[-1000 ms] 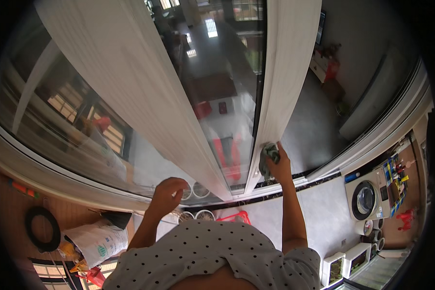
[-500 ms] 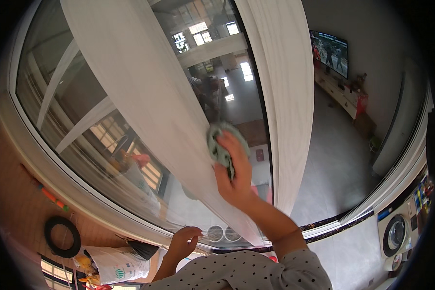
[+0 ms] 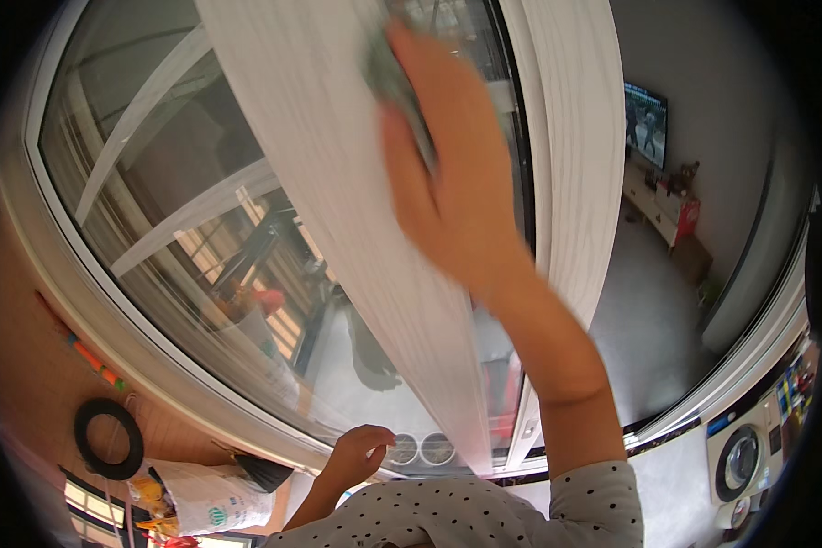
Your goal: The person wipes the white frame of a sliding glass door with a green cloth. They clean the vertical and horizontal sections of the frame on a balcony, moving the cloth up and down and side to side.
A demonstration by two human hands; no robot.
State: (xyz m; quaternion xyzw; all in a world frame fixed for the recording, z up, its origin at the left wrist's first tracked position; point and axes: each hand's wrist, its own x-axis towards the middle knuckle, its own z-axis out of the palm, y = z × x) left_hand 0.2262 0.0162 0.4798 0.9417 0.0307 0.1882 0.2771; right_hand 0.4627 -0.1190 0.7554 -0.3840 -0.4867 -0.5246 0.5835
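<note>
**Cloth (image 3: 385, 71) high on the white upright (image 3: 411, 320), finished share unclear**

Left of both hands, a black ring (image 3: 108, 438) and a white sack (image 3: 219, 500) sit apart from the work. The left hand (image 3: 361, 452), loosely curled with nothing visible in it, is near the foot of the glass pane (image 3: 219, 283); whether it touches is unclear. To its right, the right hand (image 3: 457, 173), blurred, has its fingers bent around the cloth, which appears to lie against the upright. Below that hand, the upright's long lower stretch is uncovered. No visible mark separates done from undone, so I cannot tell how much remains. Right of the right hand, a second upright (image 3: 575, 155) has no cloth on it.
</note>
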